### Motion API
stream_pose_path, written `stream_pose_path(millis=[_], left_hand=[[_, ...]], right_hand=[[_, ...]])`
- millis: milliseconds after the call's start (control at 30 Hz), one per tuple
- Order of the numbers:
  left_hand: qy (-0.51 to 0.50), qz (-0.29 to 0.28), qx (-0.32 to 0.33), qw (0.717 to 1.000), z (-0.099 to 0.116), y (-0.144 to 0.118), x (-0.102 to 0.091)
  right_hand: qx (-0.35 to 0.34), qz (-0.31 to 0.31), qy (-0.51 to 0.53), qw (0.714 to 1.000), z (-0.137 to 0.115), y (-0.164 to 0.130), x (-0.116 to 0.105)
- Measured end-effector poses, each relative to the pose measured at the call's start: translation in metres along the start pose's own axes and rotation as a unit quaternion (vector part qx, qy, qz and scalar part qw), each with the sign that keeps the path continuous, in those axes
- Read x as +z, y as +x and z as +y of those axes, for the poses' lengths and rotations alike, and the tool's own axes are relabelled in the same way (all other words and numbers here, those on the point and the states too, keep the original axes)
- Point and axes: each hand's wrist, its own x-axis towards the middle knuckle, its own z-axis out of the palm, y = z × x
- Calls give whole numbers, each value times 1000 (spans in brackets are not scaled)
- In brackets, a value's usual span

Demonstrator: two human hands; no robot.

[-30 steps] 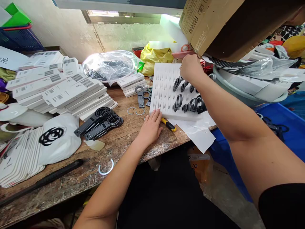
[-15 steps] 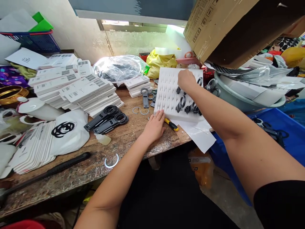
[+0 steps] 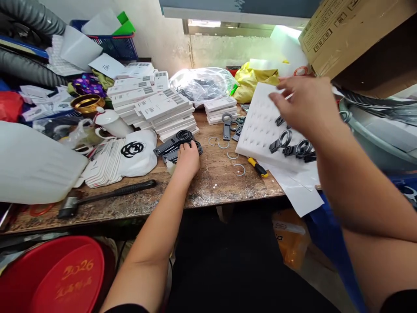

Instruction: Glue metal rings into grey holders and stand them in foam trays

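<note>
- Black ring-ended plastic parts lying in a small stack on the wooden bench, just in front of the piled white barcode boxes.
- Left hand laid on the near end of that stack, fingers curled down over it; cannot tell whether actually clamped on a part.
- Just left of the stack, a white bag with a black ring logo; nearer the bench edge, a black-handled hammer.
- To the right, loose metal snap rings scattered on the wood, and a yellow-handled cutter tucked against the white foam tray.
- On the tray's right side, several black clamps set into slots.
- Right hand raised above the tray, blurred, fingers spread apart and holding nothing visible, blocking part of the tray's far corner.
- Behind, a clear plastic bag, a yellow bag, and a cardboard box overhanging at upper right.
</note>
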Motion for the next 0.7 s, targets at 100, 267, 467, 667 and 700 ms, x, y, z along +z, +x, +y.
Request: stream_pose_path(millis=[100,267,467,667,700], left_hand=[[15,-10,-1,1000,3,1,3],[22,1,-30,999,4,-1,6],[-9,29,37,999,2,4,-1],[-17,38,154,987,43,-53,4],[1,18,156,988,53,-67,8]], right_hand=[[-27,-49,98,994,-37,-34,23],[-71,-150,277,946,-70,-106,88],[-23,-169,386,907,-75,-173,140],[96,-97,462,876,-66,-186,142],[115,-94,469,871,-63,-183,142]])
